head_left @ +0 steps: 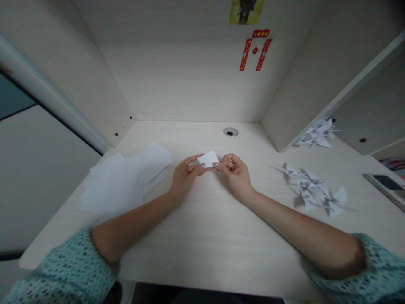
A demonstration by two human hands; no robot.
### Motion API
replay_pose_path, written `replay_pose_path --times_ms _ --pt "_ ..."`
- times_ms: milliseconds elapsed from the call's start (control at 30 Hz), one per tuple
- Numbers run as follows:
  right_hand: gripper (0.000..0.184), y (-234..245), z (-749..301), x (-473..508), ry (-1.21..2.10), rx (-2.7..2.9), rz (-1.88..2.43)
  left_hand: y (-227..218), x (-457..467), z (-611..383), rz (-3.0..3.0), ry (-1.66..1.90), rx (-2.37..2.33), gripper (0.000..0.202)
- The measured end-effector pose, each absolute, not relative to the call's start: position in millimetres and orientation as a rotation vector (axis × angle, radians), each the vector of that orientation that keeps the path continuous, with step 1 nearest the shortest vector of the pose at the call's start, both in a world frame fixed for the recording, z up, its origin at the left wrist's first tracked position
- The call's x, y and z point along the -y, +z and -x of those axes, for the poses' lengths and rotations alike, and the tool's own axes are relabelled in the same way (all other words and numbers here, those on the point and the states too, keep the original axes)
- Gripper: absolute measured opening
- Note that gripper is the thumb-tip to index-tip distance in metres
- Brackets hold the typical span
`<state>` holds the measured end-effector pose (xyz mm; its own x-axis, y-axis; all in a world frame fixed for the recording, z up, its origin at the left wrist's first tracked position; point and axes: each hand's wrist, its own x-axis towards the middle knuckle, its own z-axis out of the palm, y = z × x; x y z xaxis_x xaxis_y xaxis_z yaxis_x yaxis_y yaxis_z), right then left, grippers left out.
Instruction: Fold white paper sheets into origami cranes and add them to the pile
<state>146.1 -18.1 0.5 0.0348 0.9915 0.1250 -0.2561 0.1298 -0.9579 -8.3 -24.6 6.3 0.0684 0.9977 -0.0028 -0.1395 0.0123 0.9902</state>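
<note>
- Small folded paper piece (208, 158): held just above the tabletop (202, 236), in the gap between the two hands and projecting past the fingertips, away from the person.
- Long axis: runs roughly from hand to hand, left to right, so each hand takes one end. Both hands are equally near; neither has to reach.
- Left hand (185, 176): thumb and forefinger pinched on the piece's left lower edge, remaining fingers curled under. The forearm comes in from the near left.
- Right hand (234, 172): fingertips drawn together on the piece's right lower corner, knuckles up. Whether the inner fingers also touch the paper cannot be told.
- Loose white sheets (123, 181): a spread pile flat on the tabletop, to the outside of the left hand, near but not touching it.
- Folded paper figures (311, 190): a scattered group on the tabletop, well apart to the outside of the right hand; a second heap (316, 134) lies farther out and beyond it.
- Cable hole (230, 132): in the tabletop beyond the hands, slightly toward the right hand's side.
</note>
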Motion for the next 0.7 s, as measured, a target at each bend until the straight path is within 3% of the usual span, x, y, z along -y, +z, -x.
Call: replay_pose_path --times_ms 233,700 --pt "0.049 0.3 -140.3 23.8 1.24 1.098 0.896 8.9 30.7 8.4 -1.271 1.255 -1.143 0.049" --pt "0.027 -1.8 -144.7 20.5 1.296 1.181 1.021 8.7 32.1 8.1 -1.302 1.289 -1.144 0.046"
